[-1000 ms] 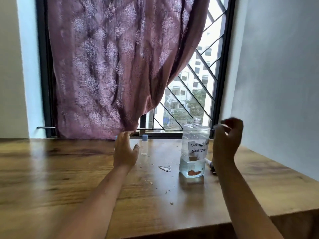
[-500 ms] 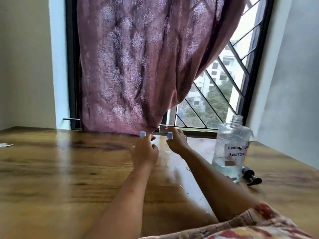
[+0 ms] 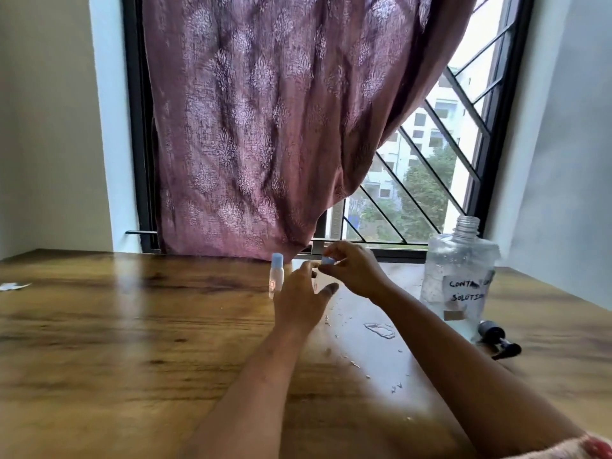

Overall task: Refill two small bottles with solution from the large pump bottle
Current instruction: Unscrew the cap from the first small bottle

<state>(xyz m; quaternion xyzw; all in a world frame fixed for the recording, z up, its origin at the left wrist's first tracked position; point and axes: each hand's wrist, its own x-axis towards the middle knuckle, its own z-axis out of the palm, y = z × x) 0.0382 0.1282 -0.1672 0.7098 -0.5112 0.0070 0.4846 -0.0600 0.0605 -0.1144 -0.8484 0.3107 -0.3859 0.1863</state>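
Fingers pinch cap near small bottle

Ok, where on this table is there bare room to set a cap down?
The table is bare from the standing small bottle left to the paper scrap, and along the near left edge. Crowded: right hand, pinching a blue cap, to large bottle, with a clear scrap, crumbs and the pump head.

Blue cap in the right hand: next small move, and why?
Probably twist the cap off. The right hand pinches it, and the left hand is cupped just below, hiding what is underneath. The big bottle already stands open, its pump lying beside it.
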